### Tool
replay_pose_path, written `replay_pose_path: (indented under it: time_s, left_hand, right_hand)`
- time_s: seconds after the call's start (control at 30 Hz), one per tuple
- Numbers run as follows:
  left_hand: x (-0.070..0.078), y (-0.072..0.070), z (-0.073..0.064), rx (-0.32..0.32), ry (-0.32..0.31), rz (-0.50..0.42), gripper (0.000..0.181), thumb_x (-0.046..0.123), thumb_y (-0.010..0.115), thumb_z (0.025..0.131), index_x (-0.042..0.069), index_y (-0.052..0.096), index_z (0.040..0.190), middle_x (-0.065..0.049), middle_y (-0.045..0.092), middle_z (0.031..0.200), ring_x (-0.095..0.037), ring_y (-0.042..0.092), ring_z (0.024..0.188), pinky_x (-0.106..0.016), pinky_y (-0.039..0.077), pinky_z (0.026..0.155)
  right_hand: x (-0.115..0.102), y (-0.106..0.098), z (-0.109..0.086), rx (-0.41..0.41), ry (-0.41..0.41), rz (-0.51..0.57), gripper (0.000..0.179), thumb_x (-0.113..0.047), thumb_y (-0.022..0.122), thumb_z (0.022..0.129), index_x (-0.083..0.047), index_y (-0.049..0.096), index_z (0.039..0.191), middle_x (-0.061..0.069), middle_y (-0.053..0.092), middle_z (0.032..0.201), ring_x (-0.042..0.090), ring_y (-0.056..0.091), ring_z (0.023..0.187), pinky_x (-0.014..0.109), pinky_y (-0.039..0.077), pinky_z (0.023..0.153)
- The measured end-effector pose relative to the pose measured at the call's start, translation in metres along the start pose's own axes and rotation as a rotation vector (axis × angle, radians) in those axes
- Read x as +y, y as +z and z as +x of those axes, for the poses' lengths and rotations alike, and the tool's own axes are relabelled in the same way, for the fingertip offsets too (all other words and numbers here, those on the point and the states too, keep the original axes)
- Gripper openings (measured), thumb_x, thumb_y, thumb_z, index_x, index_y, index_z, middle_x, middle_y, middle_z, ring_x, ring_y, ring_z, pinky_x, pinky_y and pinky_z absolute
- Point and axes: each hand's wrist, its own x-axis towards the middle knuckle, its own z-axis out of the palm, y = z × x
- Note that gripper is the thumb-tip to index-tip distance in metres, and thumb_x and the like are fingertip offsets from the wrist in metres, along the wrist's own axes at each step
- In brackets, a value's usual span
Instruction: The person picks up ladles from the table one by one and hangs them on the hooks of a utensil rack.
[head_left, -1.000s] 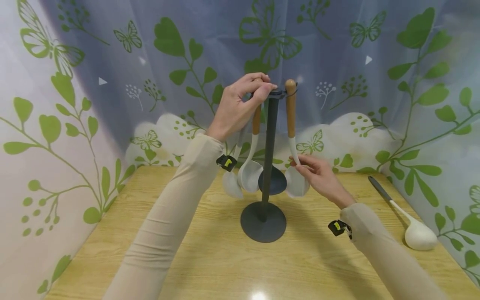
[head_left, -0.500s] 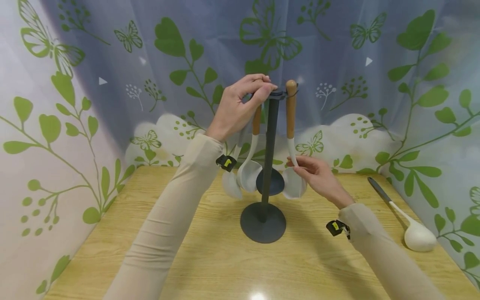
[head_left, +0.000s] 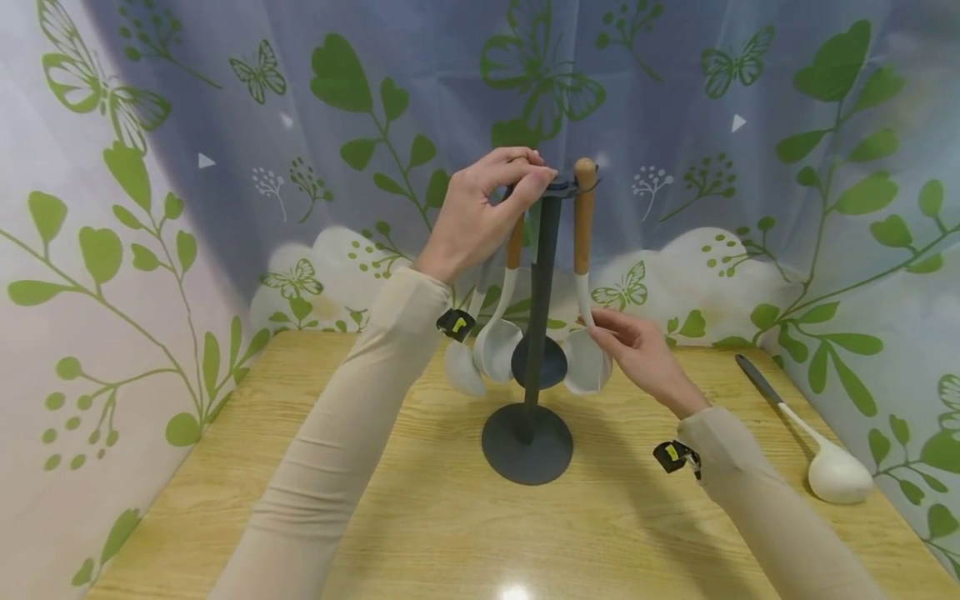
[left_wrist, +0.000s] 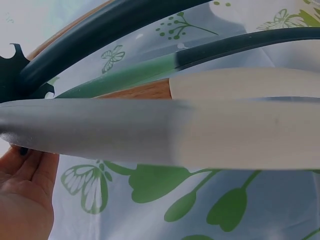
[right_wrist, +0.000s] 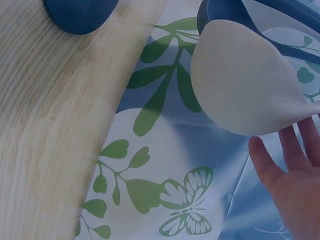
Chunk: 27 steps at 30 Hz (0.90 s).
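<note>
A dark grey utensil stand (head_left: 527, 446) stands upright on the table, with several long-handled utensils hanging from its top ring. My left hand (head_left: 480, 208) holds the stand's top from the left, thumb over the ring. Close under that palm hang a ladle (head_left: 498, 350) with a wooden handle and a grey-handled white utensil (left_wrist: 125, 130). Behind the pole is a dark ladle (head_left: 551, 362). On the right side hangs a white turner (head_left: 588, 362) with a wooden handle, its top at a hook. My right hand (head_left: 637, 350) pinches the turner's neck, fingers behind it (right_wrist: 295, 170).
A white ladle (head_left: 836, 471) with a grey handle lies on the wooden table (head_left: 420, 533) at the right. A curtain (head_left: 675, 83) printed with leaves and butterflies closes off the back and sides.
The turner's head has swung slightly left toward the pole, my right hand moving with it. The dark ladle's bowl has also shifted a little left. My left hand stays at the stand's top.
</note>
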Motion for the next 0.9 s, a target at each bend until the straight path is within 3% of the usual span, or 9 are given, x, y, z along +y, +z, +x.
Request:
replay_pose_path:
  time_s: [0.5, 0.67, 0.9]
  left_hand:
    - [0.004, 0.006, -0.001, 0.038, -0.009, 0.018, 0.025, 0.027, 0.058, 0.100, 0.013, 0.076, 0.111, -0.002, 0.062, 0.124, -0.006, 0.056, 0.106, -0.019, 0.044, 0.091]
    - [0.005, 0.007, -0.002, 0.046, -0.011, 0.022, 0.024, 0.026, 0.059, 0.099, 0.013, 0.076, 0.111, -0.003, 0.061, 0.124, -0.007, 0.056, 0.102, -0.020, 0.045, 0.088]
    - [0.004, 0.006, -0.003, 0.044, -0.021, 0.014, 0.024, 0.028, 0.060, 0.099, 0.013, 0.076, 0.110, -0.003, 0.061, 0.125, -0.006, 0.056, 0.100, -0.021, 0.045, 0.086]
  right_hand:
    - [0.020, -0.014, -0.009, 0.022, 0.040, -0.077, 0.044, -0.032, 0.047, 0.105, -0.011, 0.051, 0.143, 0.014, 0.053, 0.143, 0.034, 0.046, 0.135, 0.058, 0.034, 0.112]
    - [0.028, -0.020, -0.014, 0.015, 0.085, -0.101, 0.047, -0.037, 0.048, 0.104, -0.012, 0.050, 0.144, 0.013, 0.050, 0.146, 0.036, 0.045, 0.136, 0.058, 0.036, 0.110]
    - [0.042, -0.026, -0.018, 0.034, 0.121, -0.233, 0.044, -0.031, 0.047, 0.105, -0.007, 0.053, 0.141, 0.018, 0.054, 0.141, 0.038, 0.049, 0.130, 0.057, 0.042, 0.105]
